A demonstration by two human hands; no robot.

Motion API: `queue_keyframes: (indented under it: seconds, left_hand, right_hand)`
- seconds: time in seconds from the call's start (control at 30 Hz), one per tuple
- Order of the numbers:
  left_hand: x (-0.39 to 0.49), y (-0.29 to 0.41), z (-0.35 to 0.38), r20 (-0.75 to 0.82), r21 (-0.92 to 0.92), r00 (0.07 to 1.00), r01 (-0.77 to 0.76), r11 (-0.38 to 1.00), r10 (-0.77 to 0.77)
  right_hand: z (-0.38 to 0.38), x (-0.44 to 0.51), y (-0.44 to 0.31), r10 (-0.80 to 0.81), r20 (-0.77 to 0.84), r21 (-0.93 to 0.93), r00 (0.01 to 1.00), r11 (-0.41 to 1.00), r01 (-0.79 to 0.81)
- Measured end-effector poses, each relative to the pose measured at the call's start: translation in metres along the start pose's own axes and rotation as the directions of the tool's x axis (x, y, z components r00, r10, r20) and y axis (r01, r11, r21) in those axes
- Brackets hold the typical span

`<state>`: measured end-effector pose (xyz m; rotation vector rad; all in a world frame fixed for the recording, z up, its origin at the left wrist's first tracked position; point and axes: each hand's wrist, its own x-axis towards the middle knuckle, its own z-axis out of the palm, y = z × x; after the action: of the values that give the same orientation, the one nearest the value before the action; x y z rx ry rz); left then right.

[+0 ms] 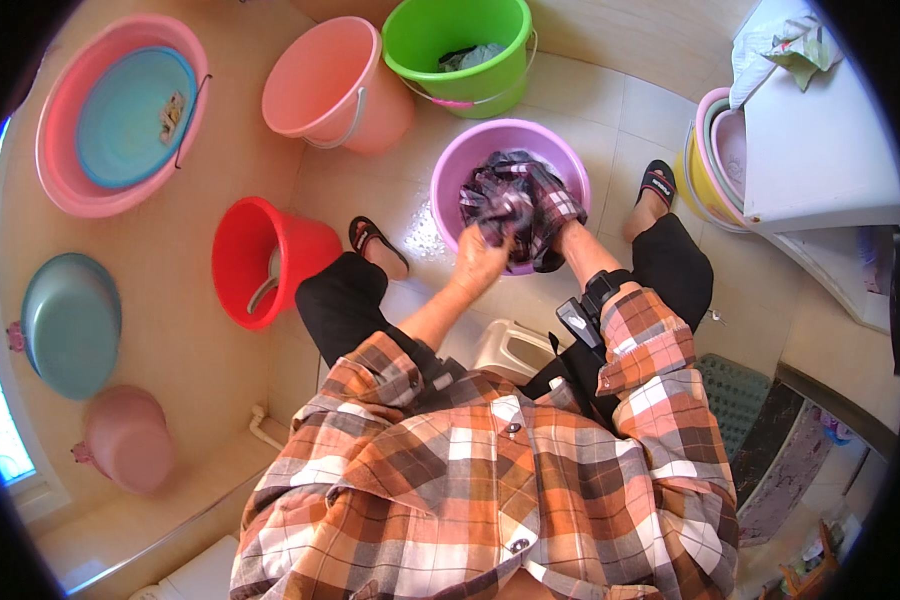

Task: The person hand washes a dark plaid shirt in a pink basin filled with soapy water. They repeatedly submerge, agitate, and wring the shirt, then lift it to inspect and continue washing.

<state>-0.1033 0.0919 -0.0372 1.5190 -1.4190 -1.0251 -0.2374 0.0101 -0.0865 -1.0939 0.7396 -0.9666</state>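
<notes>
A purple plastic basin (450, 161) stands on the tiled floor between my feet, with suds or water showing at its inner edge. In it lies a dark plaid cloth garment (521, 184), bunched up and wet-looking. My left hand (482, 259) grips a fold of the garment over the basin's near rim, its fingers partly blurred. My right hand (570, 232) is at the right side of the basin, mostly covered by the same cloth, so its fingers are hidden.
Left of the basin stand a red bucket (229, 262) holding a handled object, a pink bucket (390, 112) and a green bucket (487, 97) with cloth inside. Basins (71, 326) hang on the left wall. A white cabinet (817, 150) and stacked yellow bucket (694, 180) flank the right. A plastic stool (502, 349) is below me.
</notes>
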Motion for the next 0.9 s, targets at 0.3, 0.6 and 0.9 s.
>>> queue_keyframes:
  seconds: [0.3,0.6,0.9]
  left_hand:
    - [0.036,-0.037,-0.021,-0.016,0.254,1.000,-0.016,0.967,0.021]
    - [0.059,-0.077,-0.052,-0.373,-0.072,0.886,0.267,0.961,-0.275]
    - [0.049,-0.096,-0.075,-0.511,-0.203,0.638,0.561,0.802,-0.576]
  right_hand:
    - [0.013,-0.006,-0.031,-0.021,0.094,-0.179,0.995,0.983,0.038]
    - [-0.004,-0.027,-0.148,0.187,0.127,-0.489,0.974,0.866,-0.102]
    - [-0.004,-0.033,-0.206,-0.548,-0.055,-0.744,0.835,0.580,0.332]
